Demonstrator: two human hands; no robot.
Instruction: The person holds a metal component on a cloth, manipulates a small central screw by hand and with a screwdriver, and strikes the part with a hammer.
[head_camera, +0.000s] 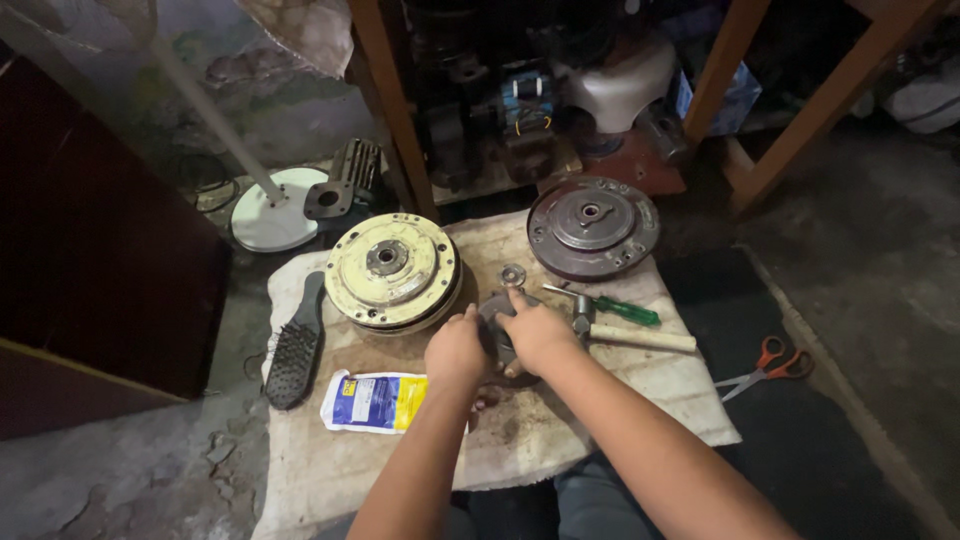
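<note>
Both hands rest on a small round grey metal part (492, 312) lying on a dirty cloth (560, 420). My left hand (455, 348) grips its left side, fingers curled. My right hand (537, 333) covers its top, index finger stretched toward a small metal washer (513, 273). A cream-coloured round motor disc (392, 271) lies just left of the hands. A rust-brown round disc (593, 226) lies behind them to the right.
A green-handled screwdriver (612, 305) and a wooden-handled hammer (640, 337) lie right of the hands. A black brush (296, 350) and a white, blue and yellow packet (375, 400) lie to the left. Orange-handled scissors (772, 364) are on the floor. Wooden legs and machine parts stand behind.
</note>
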